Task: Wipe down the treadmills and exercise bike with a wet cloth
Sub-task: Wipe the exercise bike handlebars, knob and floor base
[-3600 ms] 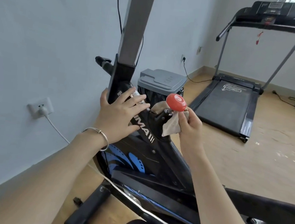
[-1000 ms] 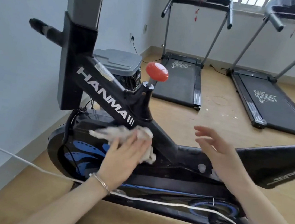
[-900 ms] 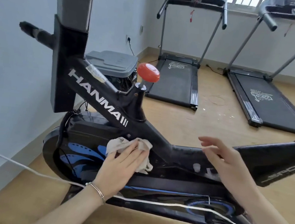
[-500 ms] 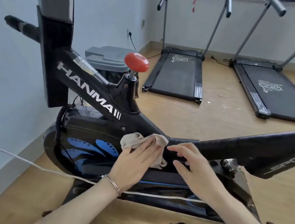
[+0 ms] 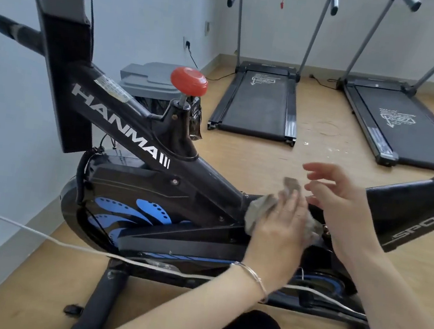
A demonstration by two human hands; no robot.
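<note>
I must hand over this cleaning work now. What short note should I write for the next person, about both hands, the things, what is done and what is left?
Left hand: fingers straight, presses the cloth on the lower frame of the exercise bike.
Right hand: open, holds nothing, beside the cloth.
Done: bike wiping is under way; finished parts cannot be told.
Left: rest of the bike, then the left treadmill and the right treadmill by the far wall.
</note>
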